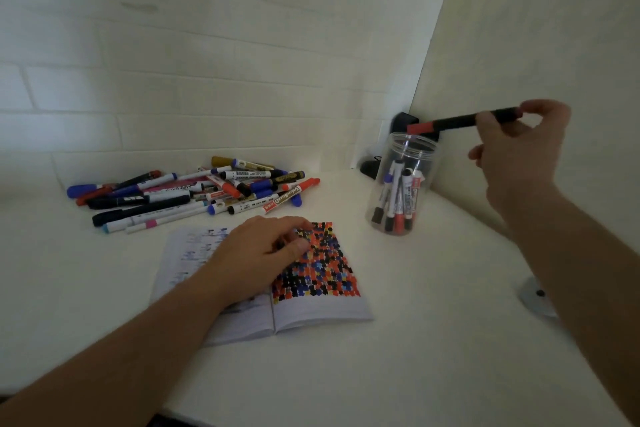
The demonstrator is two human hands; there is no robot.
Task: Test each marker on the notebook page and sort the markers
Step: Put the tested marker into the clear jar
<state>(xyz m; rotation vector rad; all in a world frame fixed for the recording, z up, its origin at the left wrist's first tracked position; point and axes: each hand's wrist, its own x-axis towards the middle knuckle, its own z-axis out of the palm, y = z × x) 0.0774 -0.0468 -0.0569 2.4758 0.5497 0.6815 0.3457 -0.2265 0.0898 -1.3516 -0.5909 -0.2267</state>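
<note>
Right now the move turns on the black marker with a red cap (460, 122) and the mouth of the clear jar (403, 184) below it: the marker lies almost level in the right middle of the frame, its long axis running left to right, red cap pointing left and hanging just above the jar's open rim. The right hand (519, 152) pinches its black rear end between thumb and fingertips, so this hand is plainly the nearer one to the jar; to go in, I judge the marker would have to be tipped cap-down toward upright, as the markers already standing in the jar are. The left hand (263, 253) rests on the open notebook (311, 308) at lower centre, fingers loosely bent and pressing on the page, holding nothing, its fingertips at the edge of a dense patch of red, black, blue and yellow test marks. A pile of untested markers (194, 192) lies at left centre, well apart from the jar. Everything sits on a white tabletop (415, 357) in a dim corner, with white brick-pattern wall behind and a plain panel at the right; a small dark object sits in the corner behind the jar, too dim to identify.
</note>
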